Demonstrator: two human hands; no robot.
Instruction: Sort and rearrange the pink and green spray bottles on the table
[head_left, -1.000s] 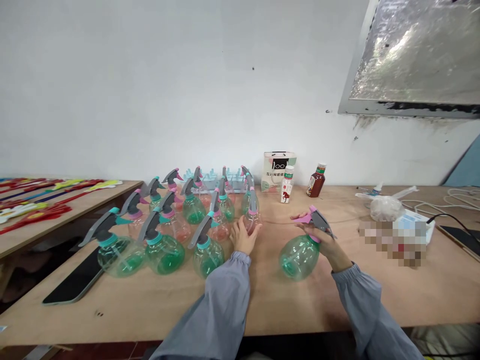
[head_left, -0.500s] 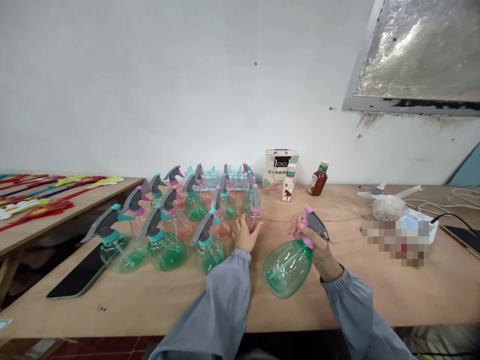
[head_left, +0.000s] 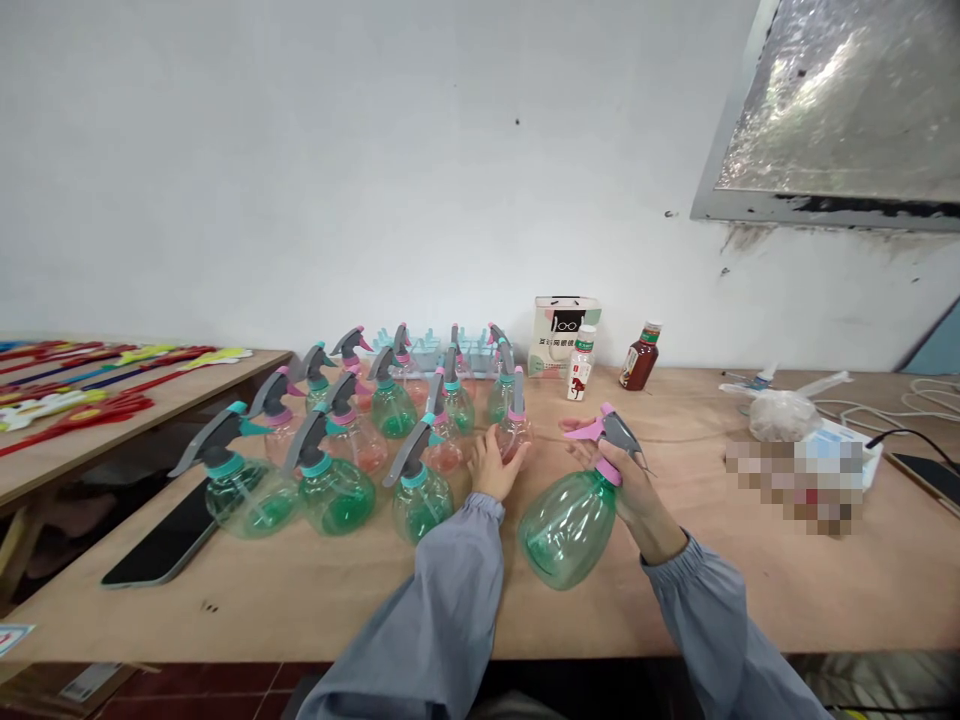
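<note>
My right hand [head_left: 630, 490] is closed round the neck of a green spray bottle [head_left: 568, 530] with a pink collar and a grey and pink trigger head; the bottle is tilted, its base toward the lower left. At the right end of a group of spray bottles, my left hand [head_left: 495, 465] has its fingers and thumb around the lower part of a clear pink spray bottle [head_left: 517, 425]. Left of it stand several green and pink spray bottles, among them a green one [head_left: 422, 505] near my left sleeve and another green one [head_left: 337, 495].
Behind the bottles is a light blue rack [head_left: 427, 355]. A paper bag [head_left: 551, 335], a white bottle [head_left: 580, 370] and a dark red bottle [head_left: 640, 362] stand near the wall. A phone [head_left: 161, 540] lies at left, a plastic bag [head_left: 780, 415] at right.
The green bottle in my right hand has shifted slightly left and its trigger head has turned, the pink nozzle now pointing left. My left hand stays at the pink bottle.
</note>
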